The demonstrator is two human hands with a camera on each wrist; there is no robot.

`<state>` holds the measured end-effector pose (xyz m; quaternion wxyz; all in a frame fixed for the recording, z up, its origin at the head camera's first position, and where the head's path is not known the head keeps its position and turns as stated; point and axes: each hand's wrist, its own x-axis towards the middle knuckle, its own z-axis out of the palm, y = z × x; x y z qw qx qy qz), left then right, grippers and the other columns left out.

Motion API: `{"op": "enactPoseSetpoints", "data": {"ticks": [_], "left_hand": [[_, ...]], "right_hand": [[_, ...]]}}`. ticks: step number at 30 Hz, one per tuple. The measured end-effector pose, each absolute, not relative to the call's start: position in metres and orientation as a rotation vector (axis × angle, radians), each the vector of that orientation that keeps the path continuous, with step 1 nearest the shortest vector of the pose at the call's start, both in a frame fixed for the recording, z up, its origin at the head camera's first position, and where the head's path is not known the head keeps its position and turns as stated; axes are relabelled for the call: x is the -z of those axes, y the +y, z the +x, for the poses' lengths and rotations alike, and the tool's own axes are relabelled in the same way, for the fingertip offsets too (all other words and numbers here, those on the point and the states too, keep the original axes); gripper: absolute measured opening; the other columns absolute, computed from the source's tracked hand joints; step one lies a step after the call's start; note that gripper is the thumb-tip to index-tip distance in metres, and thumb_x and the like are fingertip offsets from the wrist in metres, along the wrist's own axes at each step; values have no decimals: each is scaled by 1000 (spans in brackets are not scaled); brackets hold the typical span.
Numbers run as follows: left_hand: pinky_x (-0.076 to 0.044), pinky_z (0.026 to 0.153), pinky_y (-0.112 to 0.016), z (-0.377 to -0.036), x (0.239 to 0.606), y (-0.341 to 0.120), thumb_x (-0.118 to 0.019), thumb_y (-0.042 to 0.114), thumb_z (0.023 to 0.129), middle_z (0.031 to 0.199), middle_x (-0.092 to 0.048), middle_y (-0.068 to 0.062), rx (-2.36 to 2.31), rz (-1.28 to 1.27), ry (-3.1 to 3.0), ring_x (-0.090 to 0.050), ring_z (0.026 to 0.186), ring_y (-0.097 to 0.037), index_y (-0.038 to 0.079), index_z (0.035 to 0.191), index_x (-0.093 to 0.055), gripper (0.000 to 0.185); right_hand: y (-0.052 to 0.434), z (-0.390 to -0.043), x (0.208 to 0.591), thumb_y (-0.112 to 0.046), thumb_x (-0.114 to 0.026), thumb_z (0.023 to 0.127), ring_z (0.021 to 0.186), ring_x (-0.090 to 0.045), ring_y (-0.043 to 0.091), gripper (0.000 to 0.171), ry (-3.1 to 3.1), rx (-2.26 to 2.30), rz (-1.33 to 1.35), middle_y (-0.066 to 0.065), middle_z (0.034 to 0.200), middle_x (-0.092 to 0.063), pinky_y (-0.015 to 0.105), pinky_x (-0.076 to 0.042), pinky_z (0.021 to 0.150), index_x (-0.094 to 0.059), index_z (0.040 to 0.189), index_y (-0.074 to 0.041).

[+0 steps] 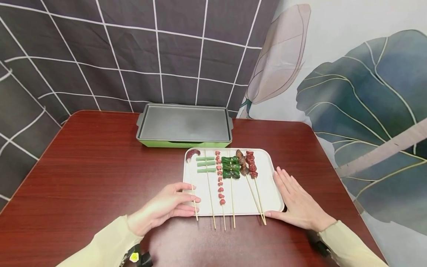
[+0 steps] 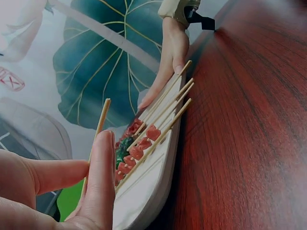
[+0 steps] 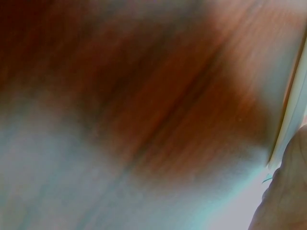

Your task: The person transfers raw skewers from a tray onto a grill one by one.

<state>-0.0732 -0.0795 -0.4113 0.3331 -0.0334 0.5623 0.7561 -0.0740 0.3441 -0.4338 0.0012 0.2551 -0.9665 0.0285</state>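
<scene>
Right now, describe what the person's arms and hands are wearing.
Both hands are bare. The left hand and right hand emerge from pale yellow-green long sleeves with snug cuffs. A black strap-mounted device sits under each wrist; the left one carries a yellow-green sticker.

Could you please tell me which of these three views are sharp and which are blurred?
Head view: sharp, evenly lit, the white rectangular tray crisp. Left wrist view: thin wooden skewers fairly sharp, the left hand near the lens soft. Right wrist view: heavily blurred, only the red-brown wooden table recognisable.
</scene>
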Motion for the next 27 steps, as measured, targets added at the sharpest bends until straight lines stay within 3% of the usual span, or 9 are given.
{"op": "enactPoseSetpoints", "data": {"ticks": [15,21,27], "left_hand": [[-63,76,-43,-61,404,-97,-67,3,96,107,-70,-29,-1958,18,1598,-74,78,-26,-19,132,-47,46],[-63,77,-43,-70,393,-110,-67,2,96,110,-69,-31,-2001,66,1680,-74,80,-28,-19,134,-48,47],[-63,78,-42,-88,380,-129,-64,-1,98,113,-69,-30,-2042,80,1790,-74,85,-33,-17,137,-49,45]], "right_hand": [[344,-75,433,-80,-58,84,152,-14,36,119,-3082,-101,765,20,166,-16,32,0,125,-18,160,1],[342,-73,432,-78,-61,83,151,-18,38,118,-3052,-129,770,21,165,-19,33,-3,125,-21,160,3],[343,-73,433,-80,-60,83,152,-15,36,120,-3095,-136,746,19,166,-16,30,1,124,-18,161,1]]}}
